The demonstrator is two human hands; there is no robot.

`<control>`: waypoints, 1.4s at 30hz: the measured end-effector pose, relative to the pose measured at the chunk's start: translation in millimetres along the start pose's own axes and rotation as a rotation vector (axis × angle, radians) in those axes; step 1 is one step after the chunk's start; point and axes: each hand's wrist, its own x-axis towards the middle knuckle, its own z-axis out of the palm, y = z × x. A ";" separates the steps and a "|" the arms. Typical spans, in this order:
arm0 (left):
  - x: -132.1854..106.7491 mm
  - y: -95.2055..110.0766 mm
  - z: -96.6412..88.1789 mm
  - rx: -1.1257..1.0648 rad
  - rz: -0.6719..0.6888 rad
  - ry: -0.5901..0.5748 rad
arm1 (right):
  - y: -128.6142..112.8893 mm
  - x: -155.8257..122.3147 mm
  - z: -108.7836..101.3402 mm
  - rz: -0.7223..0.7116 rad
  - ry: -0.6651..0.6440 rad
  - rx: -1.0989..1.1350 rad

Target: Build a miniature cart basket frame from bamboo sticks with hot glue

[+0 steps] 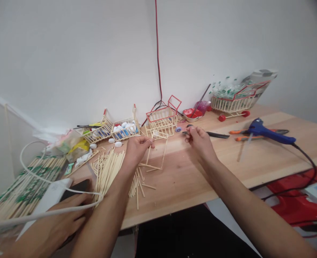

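Note:
My left hand (pixel 137 146) is closed in a pinch on the top corner of a small frame of thin wooden sticks (pixel 158 150) that stands on the wooden table (pixel 190 179). My right hand (pixel 198 140) is a little to the right, its fingers pinched on the end of a slim black tool (pixel 219 135) that lies on the table behind it. Loose sticks (pixel 108 168) lie in a heap under my left forearm.
Small stick-built carts (pixel 162 120) stand along the wall, a larger one (pixel 233 100) at back right. A blue glue gun (pixel 266 132) and orange-handled pliers (pixel 237 132) lie right. Another person's hand (pixel 53 222) rests at bottom left beside a white cable (pixel 26 157) and bundled sticks (pixel 21 186).

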 end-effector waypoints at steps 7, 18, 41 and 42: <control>0.3 -4.5 3.0 0.015 0.011 -0.012 | -16.6 -9.2 6.4 -0.036 -0.025 0.198; 0.5 -3.5 3.2 -0.015 -0.001 -0.006 | -32.6 -10.3 7.0 -0.010 0.007 0.311; -1.4 -4.2 5.3 -0.007 -0.031 -0.017 | -80.5 -35.9 -9.2 -0.024 -0.032 0.173; -1.5 -4.0 5.2 -0.008 -0.030 -0.016 | -81.8 -37.7 -14.1 -0.039 -0.024 0.154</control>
